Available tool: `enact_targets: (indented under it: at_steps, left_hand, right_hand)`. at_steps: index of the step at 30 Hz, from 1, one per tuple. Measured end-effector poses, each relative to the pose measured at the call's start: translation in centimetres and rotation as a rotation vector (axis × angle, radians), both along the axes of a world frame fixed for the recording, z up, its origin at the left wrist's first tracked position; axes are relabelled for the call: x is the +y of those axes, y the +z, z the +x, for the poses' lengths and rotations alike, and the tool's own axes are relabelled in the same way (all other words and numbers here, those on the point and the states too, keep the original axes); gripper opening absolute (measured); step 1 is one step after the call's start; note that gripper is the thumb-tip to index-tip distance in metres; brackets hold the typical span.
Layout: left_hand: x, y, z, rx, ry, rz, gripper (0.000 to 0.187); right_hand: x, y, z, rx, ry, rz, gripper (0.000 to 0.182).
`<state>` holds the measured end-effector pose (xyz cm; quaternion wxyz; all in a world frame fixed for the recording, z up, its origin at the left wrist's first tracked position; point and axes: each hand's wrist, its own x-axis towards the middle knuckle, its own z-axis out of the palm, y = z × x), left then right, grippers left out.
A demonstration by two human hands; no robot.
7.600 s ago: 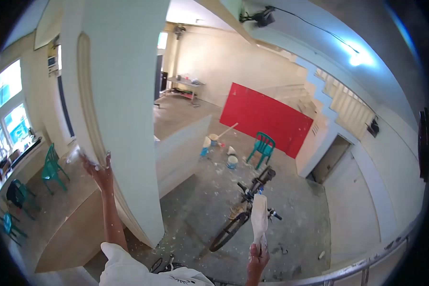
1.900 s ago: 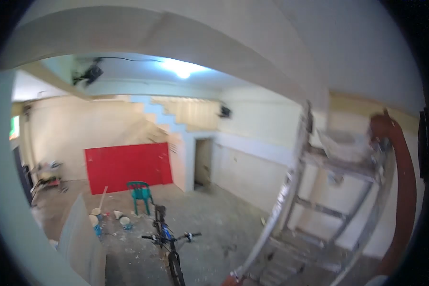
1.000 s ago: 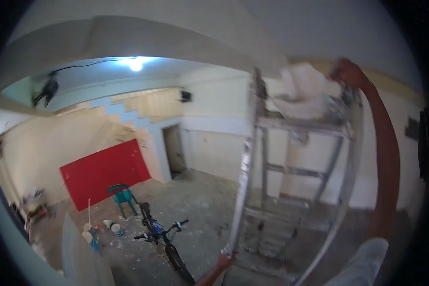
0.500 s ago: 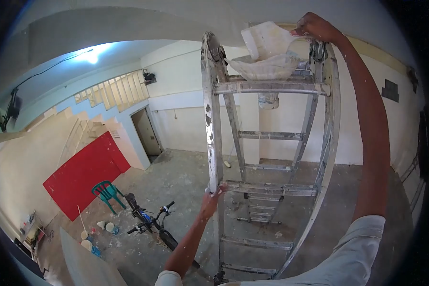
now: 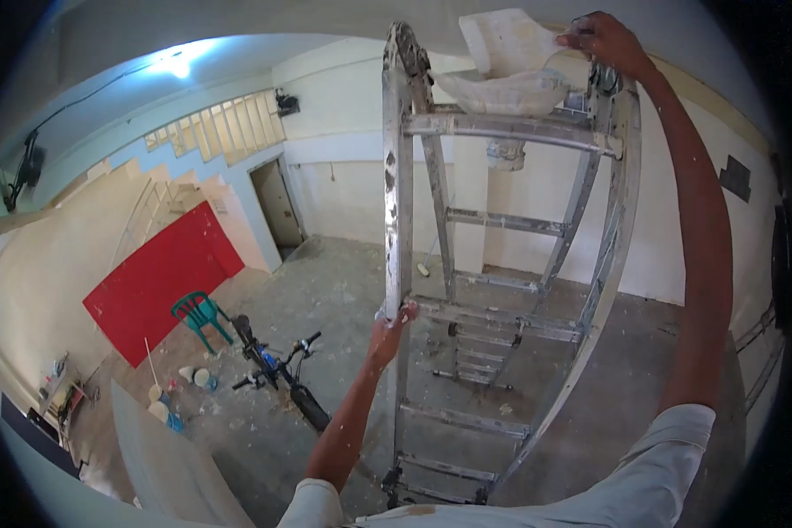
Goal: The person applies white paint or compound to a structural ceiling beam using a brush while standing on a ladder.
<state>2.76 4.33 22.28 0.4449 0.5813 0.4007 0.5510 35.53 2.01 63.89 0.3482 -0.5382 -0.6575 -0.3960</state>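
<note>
A paint-spattered aluminium stepladder [image 5: 502, 317] stands upright before me. My left hand [image 5: 392, 333] is closed around its left rail, where a middle rung joins. My right hand [image 5: 609, 46] is stretched high, with its fingers curled over the top right end of the ladder, and the hinge shows just below. Right at those fingertips is the edge of a white, smeared, bowl-like piece [image 5: 506, 92] with an upright flap, sitting on the ladder's top. Below the top rung, a stained white container [image 5: 505, 157] shows between the rails.
A bicycle [image 5: 286, 374] stands on the grey floor at left, near a green plastic chair [image 5: 201, 319] and several buckets [image 5: 160, 412]. A red panel [image 5: 163, 286] leans by the stairs. A smaller ladder-like frame [image 5: 480, 356] shows through the rungs. A doorway [image 5: 275, 202] opens behind.
The ladder and both hands sit higher in view, and the room has shifted slightly with the camera. Both hands stay at the same spots on the ladder.
</note>
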Motion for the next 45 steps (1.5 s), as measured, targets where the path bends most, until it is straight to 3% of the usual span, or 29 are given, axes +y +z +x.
enact_targets:
  at_steps: [2,5,10,12,16,18,20,21,22,23,26,28,30,32,33,37,38,39,41,45]
  left_hand:
    - [0.8,-1.2,0.0,-0.160,-0.036,0.141,0.026]
    - [-1.1,1.4,0.1,0.045,0.089,-0.008,0.030]
    - [0.5,-0.4,-0.2,0.008,0.073,0.077,0.038]
    - [0.3,-0.4,-0.1,-0.030,0.051,0.066,0.044]
    - [0.4,-0.3,0.0,-0.032,0.056,0.032,0.044]
    - [0.2,-0.4,-0.1,-0.047,0.012,0.145,0.042]
    - [1.2,-1.1,-1.0,-0.091,-0.055,0.281,0.042]
    - [2.5,-1.5,-1.5,-0.122,-0.096,0.360,0.043]
    - [2.9,0.5,-1.7,-0.080,-0.126,0.300,0.042]
    - [3.0,3.4,-1.3,-0.042,-0.160,0.235,0.041]
    - [3.3,11.2,0.2,-0.201,-0.263,0.238,0.035]
    - [3.9,12.8,0.9,-0.043,-0.180,0.177,0.036]
    - [4.5,12.1,1.2,-0.054,-0.146,0.175,0.034]
    - [4.4,11.7,1.0,-0.057,-0.121,0.169,0.032]
    - [4.0,12.0,1.0,-0.004,-0.089,0.160,0.031]
    - [4.3,10.9,1.0,0.179,0.000,0.238,0.029]
    - [4.9,10.3,1.2,0.021,-0.076,0.221,0.028]
    - [5.0,10.4,1.3,0.022,-0.087,0.229,0.028]
    - [4.5,10.0,1.5,-0.068,-0.070,0.212,0.027]
    - [3.4,11.0,1.3,0.087,-0.074,0.114,0.028]
  right_hand:
    - [-0.8,-1.0,-1.2,0.022,-0.011,0.030,0.040]
    - [-1.7,-0.7,-1.9,0.092,-0.017,0.013,0.036]
    - [-2.9,0.0,-2.1,0.136,0.004,-0.197,0.040]
    - [-2.1,-0.2,-1.6,0.151,0.002,-0.024,0.039]
    - [-1.9,-0.4,-1.3,0.168,0.049,-0.002,0.037]
    - [-2.1,-1.4,-1.8,0.046,0.007,0.158,0.031]
    - [3.3,-0.1,3.8,-0.059,0.176,0.089,0.046]
    - [3.1,-0.3,3.2,-0.137,0.035,0.140,0.045]
    - [2.4,-1.0,2.3,-0.206,-0.103,0.197,0.044]
    - [2.9,-1.1,2.4,-0.209,-0.088,0.224,0.042]
    - [3.3,-1.4,2.3,-0.217,-0.159,0.185,0.037]
    - [4.1,-0.3,3.0,-0.146,-0.081,0.108,0.035]
    - [5.1,-0.1,4.9,-0.074,-0.023,0.023,0.032]
    - [5.5,-0.8,6.1,-0.655,-0.005,0.438,0.020]
    - [5.3,-0.7,6.1,-0.660,-0.009,0.434,0.020]
    - [4.6,-1.2,5.3,-0.397,-0.131,0.219,0.023]
    - [4.4,-1.6,5.3,-0.317,-0.220,0.156,0.030]
    - [3.8,-1.8,4.5,-0.316,-0.233,0.162,0.030]
    - [2.2,-2.4,2.7,-0.059,-0.058,0.156,0.032]
    - [0.1,-2.2,0.0,-0.072,-0.079,0.121,0.034]
